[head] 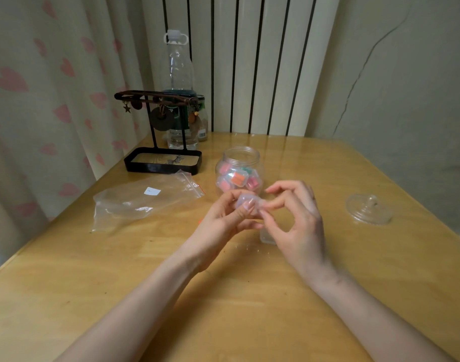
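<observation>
Above the middle of the wooden table (119,278), my left hand (223,220) grips a small clear plastic box (245,200) between thumb and fingers. My right hand (294,218) pinches the same box from the right with thumb and forefinger. Behind the hands stands an open clear jar (239,169) holding several small boxes with pink, orange and green contents. The jar's glass lid (368,209) lies on the table to the right. Another small clear piece (266,237) lies on the table below my right hand, partly hidden.
An empty clear zip bag (142,202) lies flat at the left. Behind it stands a black jewellery stand (162,159) with a tray base, then a tall plastic bottle (179,74) and a small jar. A curtain hangs left; a radiator and wall close the back.
</observation>
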### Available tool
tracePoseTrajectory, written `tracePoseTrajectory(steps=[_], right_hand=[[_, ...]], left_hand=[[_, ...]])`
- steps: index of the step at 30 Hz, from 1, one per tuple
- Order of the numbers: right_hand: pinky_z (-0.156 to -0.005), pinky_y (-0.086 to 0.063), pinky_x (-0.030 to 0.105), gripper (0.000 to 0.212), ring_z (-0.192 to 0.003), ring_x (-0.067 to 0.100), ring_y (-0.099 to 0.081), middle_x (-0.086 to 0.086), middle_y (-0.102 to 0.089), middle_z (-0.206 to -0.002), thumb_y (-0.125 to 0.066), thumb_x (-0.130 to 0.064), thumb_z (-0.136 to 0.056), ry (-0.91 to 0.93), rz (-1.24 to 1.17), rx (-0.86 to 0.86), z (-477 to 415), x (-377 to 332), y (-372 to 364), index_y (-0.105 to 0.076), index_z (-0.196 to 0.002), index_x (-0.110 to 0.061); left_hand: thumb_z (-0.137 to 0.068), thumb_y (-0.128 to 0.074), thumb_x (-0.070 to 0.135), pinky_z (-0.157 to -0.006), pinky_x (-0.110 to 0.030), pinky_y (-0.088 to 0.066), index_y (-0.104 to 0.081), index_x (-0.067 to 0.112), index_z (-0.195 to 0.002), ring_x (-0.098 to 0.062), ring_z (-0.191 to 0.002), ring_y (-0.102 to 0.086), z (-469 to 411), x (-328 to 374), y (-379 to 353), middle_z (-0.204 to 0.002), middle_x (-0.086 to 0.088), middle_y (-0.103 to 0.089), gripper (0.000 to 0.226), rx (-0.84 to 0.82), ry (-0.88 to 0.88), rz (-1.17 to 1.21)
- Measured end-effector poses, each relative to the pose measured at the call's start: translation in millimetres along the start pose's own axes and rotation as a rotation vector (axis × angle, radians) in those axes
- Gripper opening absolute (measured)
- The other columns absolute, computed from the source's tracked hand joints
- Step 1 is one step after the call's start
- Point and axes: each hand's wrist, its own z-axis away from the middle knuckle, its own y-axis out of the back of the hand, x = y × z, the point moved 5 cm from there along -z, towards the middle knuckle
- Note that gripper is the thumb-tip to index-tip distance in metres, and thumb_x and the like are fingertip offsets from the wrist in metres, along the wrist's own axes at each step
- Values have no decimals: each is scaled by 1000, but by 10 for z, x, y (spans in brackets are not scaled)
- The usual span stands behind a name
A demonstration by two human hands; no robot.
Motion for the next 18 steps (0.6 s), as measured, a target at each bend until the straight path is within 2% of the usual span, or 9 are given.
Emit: tracePoseTrajectory(steps=[2, 5, 7, 10, 12, 15, 16, 18], right_hand=[[-88, -38, 15, 13, -96, 19, -55, 3, -58, -98, -67, -21, -76, -18, -34, -40, 13, -35, -47, -65, -71, -9], [-85, -40, 17, 7, -94, 13, -56, -2, -61, -93, -68, -24, -74, -151, -186, -52, -20, 18, -21, -66, -80, -19], [-80, -41, 14, 21, -90, 9, -57, -6, -63, -90, -70, -22, -72, -245, -274, -59, -36, 84, 8, -61, -91, -27], [-77, -41, 14, 23, -90, 12, -57, -7, -61, -92, -66, -30, -72, -221, -233, -139, -32, 100, -55, -68, -93, -21], [-77, -42, 17, 19, -90, 15, -56, -4, -59, -91, -63, -26, -72, -152, -145, -110, -4, 72, -87, -67, -85, -13], [-77, -40, 14, 9, -85, 18, -55, 0, -58, -88, -63, -15, -71, -46, -8, -56, 30, 26, -115, -59, -76, -8], [-76, -40, 13, 8, -84, 18, -56, 0, -58, -87, -66, -14, -72, -73, -38, -66, 29, 51, -116, -60, -74, -9], [-76, -42, 13, 9, -89, 16, -58, -3, -60, -91, -72, -17, -70, -246, -243, -134, -4, 153, -104, -65, -72, -13]], left_hand=[[-95, -48, 14, -82, -27, -53, -51, -3, -115, -21, -92, -64, 7, -28, -9, -102, -12, -62, 26, 15, -5, -20], [-90, -49, 22, -73, -22, -47, -53, 6, -110, -11, -83, -57, 5, -63, -18, -92, -5, -59, 26, 9, 33, -78], [-84, -48, 25, -68, -19, -43, -52, 9, -106, -8, -76, -55, -11, -98, -24, -84, -2, -57, 27, 10, 90, -60], [-86, -46, 29, -63, -18, -42, -52, 9, -101, -7, -70, -53, -24, -138, -29, -85, -2, -55, 27, -8, 119, -50], [-89, -49, 34, -68, -20, -45, -51, 8, -105, -9, -73, -52, -8, -148, -40, -93, -7, -56, 30, 16, 100, -55], [-86, -55, 30, -78, -25, -53, -50, 6, -110, -19, -87, -65, 12, -144, -40, -102, -16, -59, 35, 98, 42, -45], [-83, -55, 28, -81, -26, -53, -50, 4, -111, -24, -94, -67, 14, -135, -31, -104, -17, -61, 37, 116, 25, -37], [-86, -56, 24, -88, -29, -52, -51, 0, -115, -30, -104, -64, -3, -115, -13, -109, -20, -62, 37, 87, 33, 9]])
